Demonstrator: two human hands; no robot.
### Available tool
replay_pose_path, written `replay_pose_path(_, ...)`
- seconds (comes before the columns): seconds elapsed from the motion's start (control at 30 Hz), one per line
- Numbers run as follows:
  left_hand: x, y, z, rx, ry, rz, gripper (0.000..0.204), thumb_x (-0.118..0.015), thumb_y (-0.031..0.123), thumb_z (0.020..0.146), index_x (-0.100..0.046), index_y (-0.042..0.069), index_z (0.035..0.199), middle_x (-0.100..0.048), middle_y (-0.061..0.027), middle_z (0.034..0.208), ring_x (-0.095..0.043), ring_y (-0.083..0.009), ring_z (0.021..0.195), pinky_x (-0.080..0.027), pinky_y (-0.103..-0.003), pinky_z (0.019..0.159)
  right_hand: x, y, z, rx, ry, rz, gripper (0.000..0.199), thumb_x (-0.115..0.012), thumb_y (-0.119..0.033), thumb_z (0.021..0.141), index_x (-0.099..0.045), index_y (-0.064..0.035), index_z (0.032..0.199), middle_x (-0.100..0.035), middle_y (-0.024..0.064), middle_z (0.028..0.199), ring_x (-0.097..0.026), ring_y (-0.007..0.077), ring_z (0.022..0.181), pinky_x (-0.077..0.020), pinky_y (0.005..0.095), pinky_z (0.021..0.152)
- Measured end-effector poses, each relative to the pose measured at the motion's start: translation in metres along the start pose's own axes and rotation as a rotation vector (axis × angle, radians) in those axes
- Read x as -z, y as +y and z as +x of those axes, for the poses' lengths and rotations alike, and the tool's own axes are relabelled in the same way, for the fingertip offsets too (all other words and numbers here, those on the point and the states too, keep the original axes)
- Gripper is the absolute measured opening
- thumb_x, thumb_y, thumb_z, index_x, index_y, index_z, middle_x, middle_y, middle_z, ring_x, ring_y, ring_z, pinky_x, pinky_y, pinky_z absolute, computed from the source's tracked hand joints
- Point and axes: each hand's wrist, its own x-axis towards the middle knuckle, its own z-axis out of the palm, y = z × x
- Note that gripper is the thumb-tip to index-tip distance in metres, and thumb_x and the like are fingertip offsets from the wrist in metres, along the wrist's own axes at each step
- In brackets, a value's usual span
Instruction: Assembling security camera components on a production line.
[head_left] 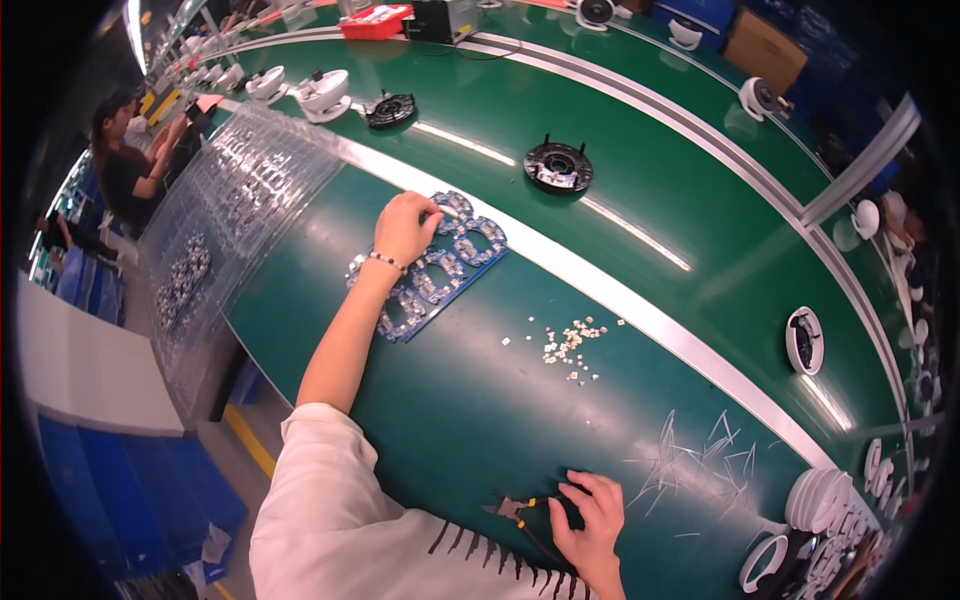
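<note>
My left hand (403, 230), with a beaded bracelet at the wrist, reaches over a panel of blue ring-shaped circuit boards (432, 278). Its fingers are closed in a pinch by the panel's far side; a small pale piece shows by the fingertips, too small to name. Near the table's front edge, my right hand (592, 520) has its fingers bent but apart, next to side cutters (512, 508) with yellow and black handles. Their handles reach up to the thumb and fingers; I see no firm grip. Small white connectors (566, 343) lie scattered between the hands.
Clear plastic trays (255, 180) are stacked at left, boards near them. Thin clear strips (690, 460) lie at right, beside white round housings (818, 500). Beyond a pale rail (640, 303), a green conveyor carries a black round base (558, 167). A co-worker (130, 160) sits far left.
</note>
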Motion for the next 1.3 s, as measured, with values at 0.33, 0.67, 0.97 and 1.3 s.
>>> replay_pose_path(0.33,-0.011,0.014,-0.001,-0.079,0.147,0.139,0.007,-0.061,0.012,0.07,-0.061,0.005,0.069,-0.059,-0.0111,0.074,-0.057,-0.0302,0.069,-0.046,-0.036,0.064,-0.002,-0.004,-0.001,0.022,0.044,0.002,0.023,-0.069,-0.005,0.06,-0.061,-0.0027,0.081,-0.058,0.0077,0.093,-0.055,0.0252,0.083,-0.0429,0.0322,0.071)
replay_pose_path(0.67,0.003,0.024,0.0,-0.177,0.2,-0.063,0.01,-0.056,0.01,0.081,-0.061,0.002,0.084,-0.062,-0.0119,0.077,-0.06,-0.0244,0.068,-0.046,-0.031,0.063,0.058,0.009,-0.002,0.015,0.286,-0.228,0.02,-0.068,-0.012,0.064,-0.059,-0.0052,0.08,-0.057,0.0069,0.093,-0.054,0.0246,0.087,-0.0427,0.0337,0.076)
replay_pose_path(0.97,-0.038,0.185,-0.06,-0.557,-0.337,-0.442,0.01,-0.067,0.005,0.064,-0.059,0.003,0.071,-0.061,-0.011,0.072,-0.059,-0.026,0.066,-0.047,-0.032,0.061,0.215,0.117,-0.132,-0.863,0.863,-1.07,0.035,-0.068,-0.014,0.065,-0.055,-0.0015,0.094,-0.05,0.0137,0.109,-0.044,0.0312,0.103,-0.0357,0.0388,0.087)
replay_pose_path(1.3,-0.061,0.212,0.051,-0.413,-0.05,-0.3,0.028,-0.064,0.025,0.072,-0.057,0.002,0.058,-0.057,-0.0124,0.064,-0.054,-0.0303,0.063,-0.042,-0.039,0.059,0.205,0.15,-0.172,-0.853,0.844,-0.97,0.01,-0.062,-0.008,0.067,-0.06,0.0017,0.068,-0.055,0.0154,0.07,-0.053,0.0335,0.066,-0.041,0.0404,0.061)
